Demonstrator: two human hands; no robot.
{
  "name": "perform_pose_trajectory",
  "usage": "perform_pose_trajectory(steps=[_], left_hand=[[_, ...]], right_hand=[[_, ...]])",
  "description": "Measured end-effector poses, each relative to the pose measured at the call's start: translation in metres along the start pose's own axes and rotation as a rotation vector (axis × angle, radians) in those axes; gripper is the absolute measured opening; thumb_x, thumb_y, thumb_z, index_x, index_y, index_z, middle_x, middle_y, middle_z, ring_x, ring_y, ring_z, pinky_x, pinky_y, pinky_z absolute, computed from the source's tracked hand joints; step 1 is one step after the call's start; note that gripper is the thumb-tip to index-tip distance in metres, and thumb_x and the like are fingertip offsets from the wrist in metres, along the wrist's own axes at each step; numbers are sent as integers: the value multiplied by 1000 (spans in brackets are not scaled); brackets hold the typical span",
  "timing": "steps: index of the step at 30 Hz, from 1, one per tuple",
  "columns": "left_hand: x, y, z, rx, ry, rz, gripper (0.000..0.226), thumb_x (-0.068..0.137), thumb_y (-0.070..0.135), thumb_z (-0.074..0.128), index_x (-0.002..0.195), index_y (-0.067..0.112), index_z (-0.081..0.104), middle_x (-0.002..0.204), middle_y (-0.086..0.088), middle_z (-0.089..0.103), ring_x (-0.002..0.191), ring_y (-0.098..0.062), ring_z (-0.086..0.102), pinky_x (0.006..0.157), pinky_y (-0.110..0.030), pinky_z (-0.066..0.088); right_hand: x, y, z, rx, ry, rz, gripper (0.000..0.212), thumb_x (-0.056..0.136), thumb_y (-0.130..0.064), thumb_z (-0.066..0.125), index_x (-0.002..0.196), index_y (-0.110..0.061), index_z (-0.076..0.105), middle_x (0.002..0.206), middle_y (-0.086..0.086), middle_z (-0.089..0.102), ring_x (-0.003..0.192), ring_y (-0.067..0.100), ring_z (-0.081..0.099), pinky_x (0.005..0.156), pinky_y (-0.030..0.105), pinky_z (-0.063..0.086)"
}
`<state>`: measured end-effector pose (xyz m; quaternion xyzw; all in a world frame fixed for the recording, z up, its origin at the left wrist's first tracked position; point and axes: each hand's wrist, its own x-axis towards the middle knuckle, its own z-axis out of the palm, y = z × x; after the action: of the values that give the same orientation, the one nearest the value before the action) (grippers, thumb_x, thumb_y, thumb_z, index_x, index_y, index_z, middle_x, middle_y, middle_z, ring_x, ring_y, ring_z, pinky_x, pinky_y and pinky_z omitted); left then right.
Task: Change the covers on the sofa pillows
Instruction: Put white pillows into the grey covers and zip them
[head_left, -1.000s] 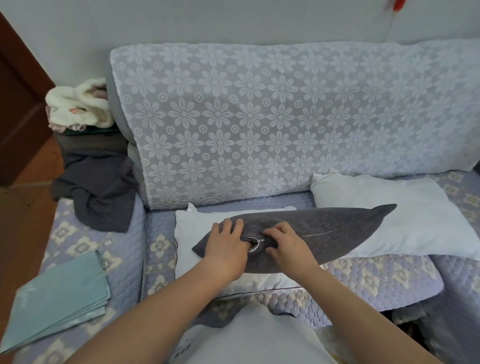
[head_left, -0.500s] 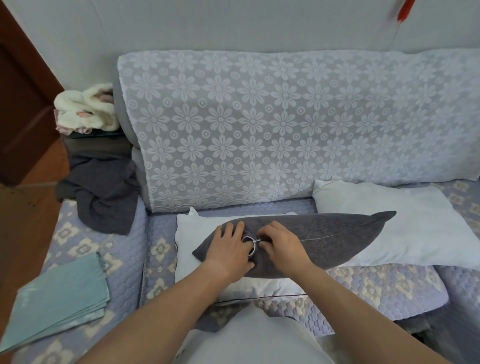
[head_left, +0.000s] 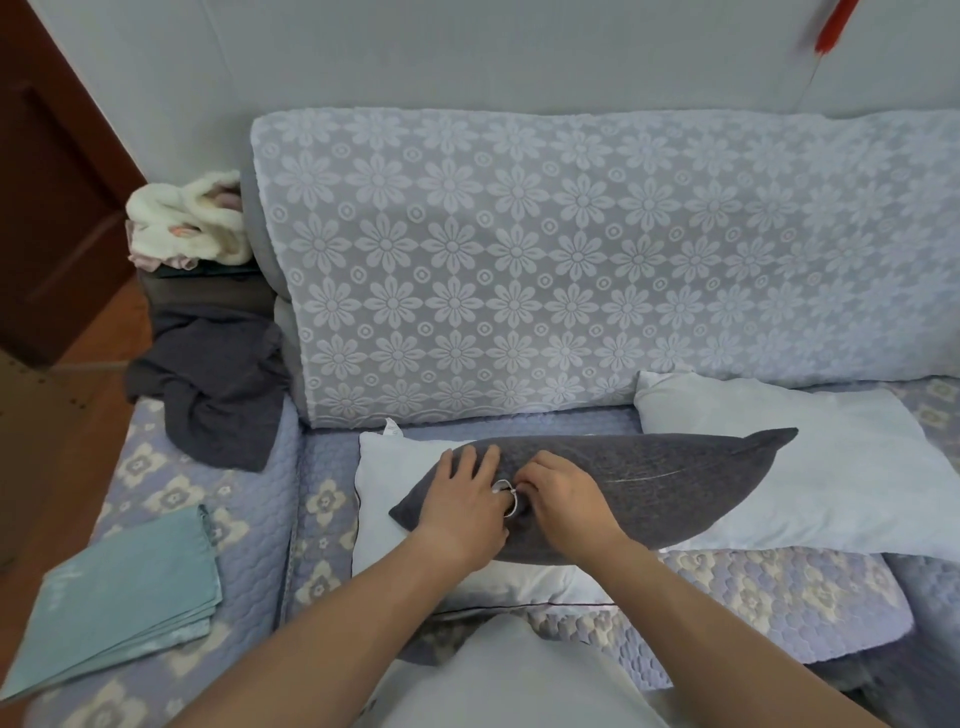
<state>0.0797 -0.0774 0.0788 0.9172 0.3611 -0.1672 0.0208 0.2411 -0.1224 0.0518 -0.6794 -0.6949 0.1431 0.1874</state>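
A dark grey covered pillow lies across two bare white pillows, one under its left end and one at the right, on the sofa seat. My left hand rests flat on the grey pillow's left part, fingers spread. My right hand sits just right of it with curled fingers pinching the metal ring zipper pull between the two hands. Folded teal covers lie on the left armrest.
A lace-covered backrest stands behind the pillows. A crumpled dark grey cloth and a white fluffy garment pile at the far left. A brown door is beyond. Light grey fabric fills the bottom centre.
My right hand has crept slightly left, closing on the ring beside my left thumb. The left hand has stayed in place. The view has tilted up, so the sofa sits lower.
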Motion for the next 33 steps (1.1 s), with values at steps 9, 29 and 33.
perform_pose_trajectory(steps=[9,29,33], left_hand=[[-30,25,-10,-478,575,-121,21,84,18,70,104,20,63,95,1,59,86,-23,56,69,-37,45],[-10,31,-47,-619,204,-323,8,93,12,43,95,20,43,106,-7,59,95,-31,62,67,-34,33],[-10,21,-58,-651,145,-420,8,94,12,40,95,18,35,109,-9,58,98,-33,61,69,-37,36]], right_hand=[[8,-10,-27,364,-2,372,21,94,-24,66,75,-27,58,79,-9,61,77,4,56,69,23,40],[5,3,-16,-8,89,-147,4,83,-22,58,81,-23,62,77,-9,55,74,14,41,65,37,44],[7,-4,-13,-69,99,-149,11,82,-7,63,80,-17,58,78,-4,52,72,17,41,59,39,42]])
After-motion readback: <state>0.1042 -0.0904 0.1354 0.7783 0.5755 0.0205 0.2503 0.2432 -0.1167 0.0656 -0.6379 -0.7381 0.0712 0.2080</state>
